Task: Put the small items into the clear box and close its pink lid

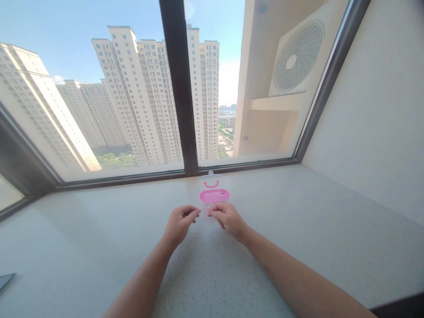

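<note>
A small pink oval case (208,197) lies open on the pale speckled sill, close to the window frame. Its clear lid (211,178), printed with a pink smile-shaped curve, is tipped back toward the window. One small dark round thing (222,192) shows at the right end of the case. Just in front of it, my left hand (180,222) is closed in a pinch at the left. My right hand (228,218) pinches opposite, fingertips a short gap away. Whatever either pinch holds is too small or too clear to name. A faint whitish round thing (195,234) lies below my left fingertips.
The window's dark frame (188,165) borders the sill (99,247) at the back. A white wall (374,115) rises on the right. At the far left edge lies part of a flat, dark-edged thing (5,281). Tall buildings and an air-conditioner unit stand outside.
</note>
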### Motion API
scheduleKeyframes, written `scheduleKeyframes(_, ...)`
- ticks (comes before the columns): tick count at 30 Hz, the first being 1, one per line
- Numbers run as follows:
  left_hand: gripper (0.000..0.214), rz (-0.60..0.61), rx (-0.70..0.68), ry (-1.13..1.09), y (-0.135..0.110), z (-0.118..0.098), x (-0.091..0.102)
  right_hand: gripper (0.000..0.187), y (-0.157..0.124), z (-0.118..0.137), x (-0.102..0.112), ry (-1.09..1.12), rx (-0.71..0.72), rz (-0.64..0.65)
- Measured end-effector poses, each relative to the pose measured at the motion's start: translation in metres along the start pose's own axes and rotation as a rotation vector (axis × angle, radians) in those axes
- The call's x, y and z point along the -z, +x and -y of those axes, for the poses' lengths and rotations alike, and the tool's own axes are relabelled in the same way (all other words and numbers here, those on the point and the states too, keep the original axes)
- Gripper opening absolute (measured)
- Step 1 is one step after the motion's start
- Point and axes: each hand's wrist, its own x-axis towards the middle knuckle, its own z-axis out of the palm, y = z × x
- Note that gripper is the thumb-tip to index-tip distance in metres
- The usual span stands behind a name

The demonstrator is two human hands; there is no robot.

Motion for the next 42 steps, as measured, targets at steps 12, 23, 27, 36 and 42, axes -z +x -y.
scheduleKeyframes(12,0.024,0.003,-0.005,0.038,-0.0017,-0.0059,0.0010,0.013,-0.0010,-0.0002,-0.0011,-0.097,0.067,0.002)
scheduleKeyframes(23,0.025,0.017,-0.011,0.039,-0.0026,-0.0072,0.0008,0.014,0.0000,-0.0016,0.0002,-0.162,0.148,0.019)
scheduleKeyframes(27,0.025,0.017,-0.001,0.036,-0.0027,-0.0071,0.0009,0.014,-0.0004,-0.0006,-0.0001,-0.178,0.166,0.025)
scheduleKeyframes(36,0.029,0.009,-0.010,0.061,-0.0024,-0.0051,0.0020,0.015,-0.0013,0.0004,-0.0001,-0.193,0.186,0.025)
scheduleKeyframes(42,0.029,0.002,-0.022,0.038,-0.0030,-0.0055,0.0016,0.014,-0.0017,0.0003,0.0007,-0.206,0.174,0.023)
